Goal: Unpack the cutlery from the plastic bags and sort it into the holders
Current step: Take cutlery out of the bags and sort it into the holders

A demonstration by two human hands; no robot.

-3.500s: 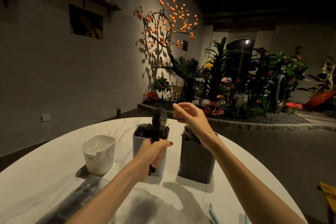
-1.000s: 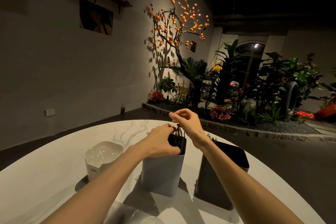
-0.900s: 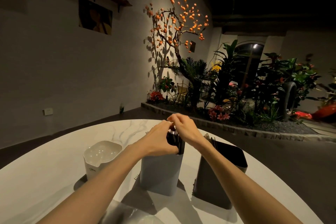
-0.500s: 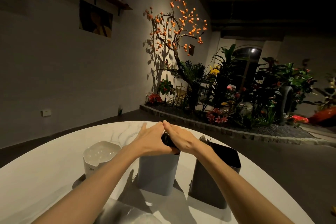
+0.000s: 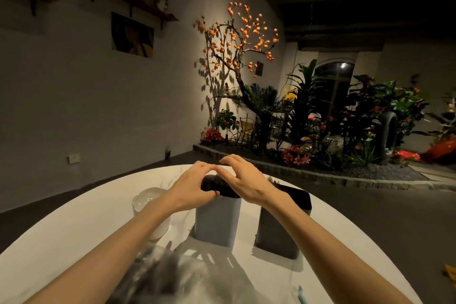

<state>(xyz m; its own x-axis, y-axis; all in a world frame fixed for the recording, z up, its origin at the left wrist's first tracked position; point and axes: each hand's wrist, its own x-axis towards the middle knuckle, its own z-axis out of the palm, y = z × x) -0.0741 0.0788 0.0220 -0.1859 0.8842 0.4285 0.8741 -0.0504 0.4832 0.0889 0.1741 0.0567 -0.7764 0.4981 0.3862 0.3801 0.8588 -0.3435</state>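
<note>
Cutlery point(image 5: 158, 276) not yet unpacked lies bagged at the table's near edge, blurred. Beyond it, forks point(image 5: 217, 184) stand in the middle holder point(image 5: 217, 219); left hand point(image 5: 190, 186) and right hand point(image 5: 243, 180), fingers relaxed, gripping nothing, cup them, probably tidying.

The counter point(image 5: 74, 242) is smooth white marble-look stone with a soft sheen. The grey holder point(image 5: 217, 222) looks matt plastic; the bag point(image 5: 160, 276) is crinkled clear plastic.
</note>
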